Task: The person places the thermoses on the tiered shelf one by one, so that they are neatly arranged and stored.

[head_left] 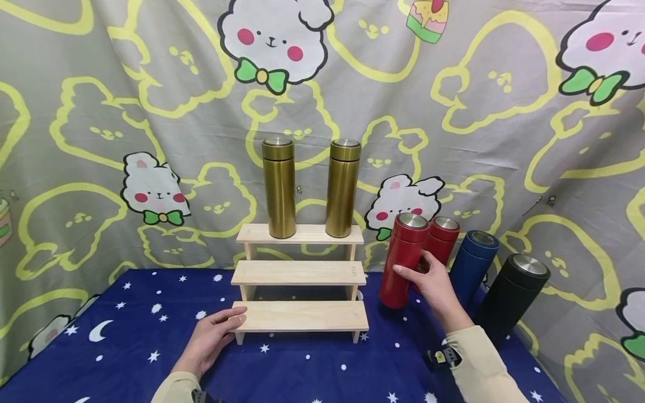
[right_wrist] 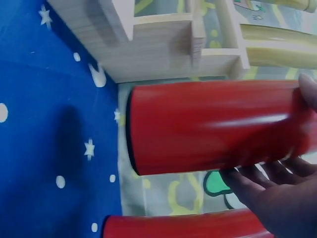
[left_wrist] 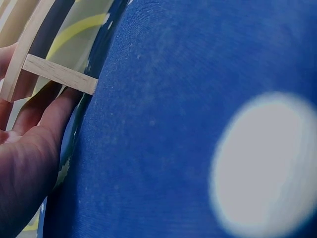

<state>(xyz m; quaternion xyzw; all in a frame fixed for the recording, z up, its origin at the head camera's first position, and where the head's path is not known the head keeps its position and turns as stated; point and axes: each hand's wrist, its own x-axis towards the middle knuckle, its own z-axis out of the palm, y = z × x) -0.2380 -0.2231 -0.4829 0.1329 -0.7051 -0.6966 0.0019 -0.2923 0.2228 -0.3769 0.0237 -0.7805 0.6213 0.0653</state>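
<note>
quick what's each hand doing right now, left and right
Left hand: open, fingers resting on the left end of the wooden stand's bottom step.
Right hand: gripping the nearer red flask, fingers curled round it.

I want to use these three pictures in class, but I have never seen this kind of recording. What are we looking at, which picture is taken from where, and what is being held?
There is no machine here: a person works with two bare hands and wears three cameras. The wide picture comes from a camera on the head, looking forward and down. The other two come from cameras on the wrists, so they show everything very close and tilted.

On the blue star-patterned cloth stands a three-step wooden shelf, with two gold flasks on its top step. To its right are two red flasks, a blue flask and a black flask.

The right hand grips the front red flask; its wrist view shows that flask filling the frame. The left hand rests on the shelf's bottom step, fingers flat.
</note>
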